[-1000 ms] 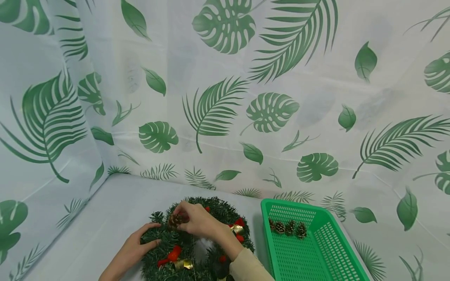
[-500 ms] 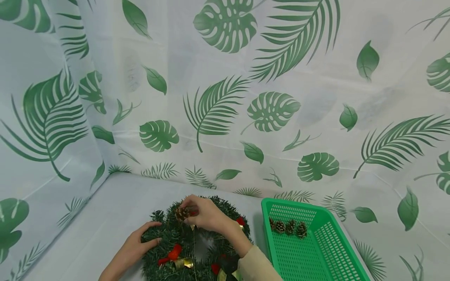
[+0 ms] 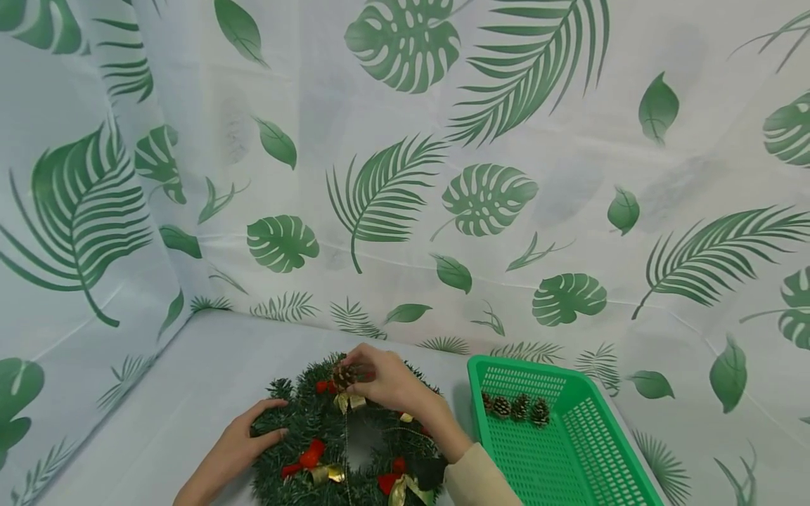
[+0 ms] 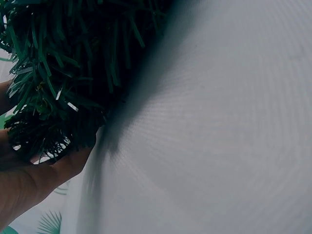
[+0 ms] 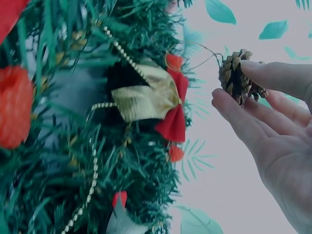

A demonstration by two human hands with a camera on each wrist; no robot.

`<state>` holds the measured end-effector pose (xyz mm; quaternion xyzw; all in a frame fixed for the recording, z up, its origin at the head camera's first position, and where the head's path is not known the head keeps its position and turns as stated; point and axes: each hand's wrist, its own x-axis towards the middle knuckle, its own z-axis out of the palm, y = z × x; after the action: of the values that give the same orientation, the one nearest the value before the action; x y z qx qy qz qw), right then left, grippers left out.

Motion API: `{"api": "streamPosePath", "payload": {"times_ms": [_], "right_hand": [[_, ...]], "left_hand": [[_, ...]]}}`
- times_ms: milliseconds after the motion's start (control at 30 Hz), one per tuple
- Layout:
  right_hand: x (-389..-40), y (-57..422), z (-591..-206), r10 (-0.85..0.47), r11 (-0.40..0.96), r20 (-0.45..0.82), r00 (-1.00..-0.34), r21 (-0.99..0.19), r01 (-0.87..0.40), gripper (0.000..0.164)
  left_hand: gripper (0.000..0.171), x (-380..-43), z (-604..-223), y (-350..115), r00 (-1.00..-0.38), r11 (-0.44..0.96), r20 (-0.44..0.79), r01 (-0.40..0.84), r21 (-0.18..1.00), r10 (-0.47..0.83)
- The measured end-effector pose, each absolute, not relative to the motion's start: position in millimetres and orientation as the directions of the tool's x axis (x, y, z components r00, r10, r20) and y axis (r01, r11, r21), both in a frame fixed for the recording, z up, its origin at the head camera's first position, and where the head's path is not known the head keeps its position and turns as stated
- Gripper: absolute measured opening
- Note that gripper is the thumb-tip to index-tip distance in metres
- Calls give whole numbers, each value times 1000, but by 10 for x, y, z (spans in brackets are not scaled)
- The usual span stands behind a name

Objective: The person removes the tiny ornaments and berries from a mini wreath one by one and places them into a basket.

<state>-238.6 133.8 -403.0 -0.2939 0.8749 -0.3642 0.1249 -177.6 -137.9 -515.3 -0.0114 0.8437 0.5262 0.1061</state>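
Note:
A green tinsel wreath [image 3: 297,422] lies on the white table, decked with red and gold bows and a beaded string. My right hand [image 3: 395,386] pinches a brown pine cone [image 5: 236,75] between thumb and fingers, above the wreath's far side. A thin thread loop trails from the cone, near a gold-and-red bow [image 5: 156,95] in the right wrist view. On the wreath's left side, my left hand [image 3: 243,439] grips the greenery with thumb and fingers apart around it. In the left wrist view this hand [image 4: 34,180] is partly hidden by the tinsel.
To the right of the wreath stands a green plastic basket [image 3: 582,393] with several pine cones [image 3: 520,407] along its far left part. A white leaf-print curtain [image 3: 405,281] hangs behind and at the left of the table.
My right hand has moved to the right along the wreath's far side with the pine cone, uncovering a red and gold bow. My left hand has kept its place on the wreath.

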Motion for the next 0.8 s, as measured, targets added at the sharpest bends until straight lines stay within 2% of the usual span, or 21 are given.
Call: {"api": "streamPosePath", "payload": {"times_ms": [400, 800], "right_hand": [[-2387, 1570, -4030, -587, 542, 5, -809, -740, -398, 32], [-2344, 1783, -3984, -559, 568, 17, -829, -720, -399, 33]], "left_hand": [[60, -1769, -5147, -1389, -976, 433, -195, -135, 891, 96], [61, -1771, -5149, -1392, -976, 427, -198, -139, 894, 95]]}}
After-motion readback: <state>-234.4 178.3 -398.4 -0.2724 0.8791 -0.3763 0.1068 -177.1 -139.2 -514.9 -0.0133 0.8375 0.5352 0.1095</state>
